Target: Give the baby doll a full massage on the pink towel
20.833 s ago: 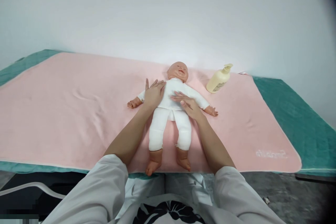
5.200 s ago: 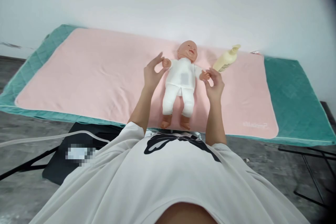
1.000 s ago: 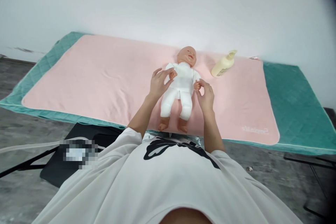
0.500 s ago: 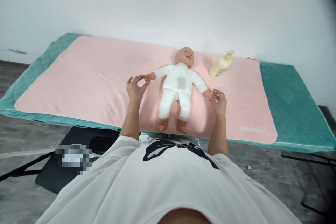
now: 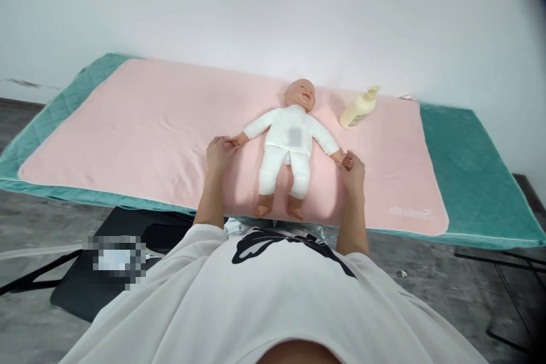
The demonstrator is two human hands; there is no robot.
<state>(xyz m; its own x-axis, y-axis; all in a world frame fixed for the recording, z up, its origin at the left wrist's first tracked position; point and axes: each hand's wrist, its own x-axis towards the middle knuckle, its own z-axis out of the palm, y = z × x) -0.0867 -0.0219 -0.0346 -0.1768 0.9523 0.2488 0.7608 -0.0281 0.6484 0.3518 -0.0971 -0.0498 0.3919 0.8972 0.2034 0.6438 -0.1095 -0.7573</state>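
Observation:
A baby doll (image 5: 288,135) in white clothing lies on its back on a pink mat (image 5: 140,136), its head toward the wall and its arms spread. My left hand (image 5: 219,153) is closed in a pinch on the doll's hand at the left. On the other side, my right hand (image 5: 353,169) pinches the doll's other hand, with the fingers closed round it. Both of the doll's feet rest near the front edge of the mat.
A pale yellow pump bottle (image 5: 358,111) lies tilted on the mat, right of the doll's head. Green padding (image 5: 478,176) shows beneath the mat. Below at the left is a black chair (image 5: 85,287); metal legs (image 5: 512,290) show at the lower right. A white wall rises behind.
My left hand has moved down and its fingers have closed, drawing that doll arm lower. My right hand has shifted slightly down, and the doll's other arm has moved with it.

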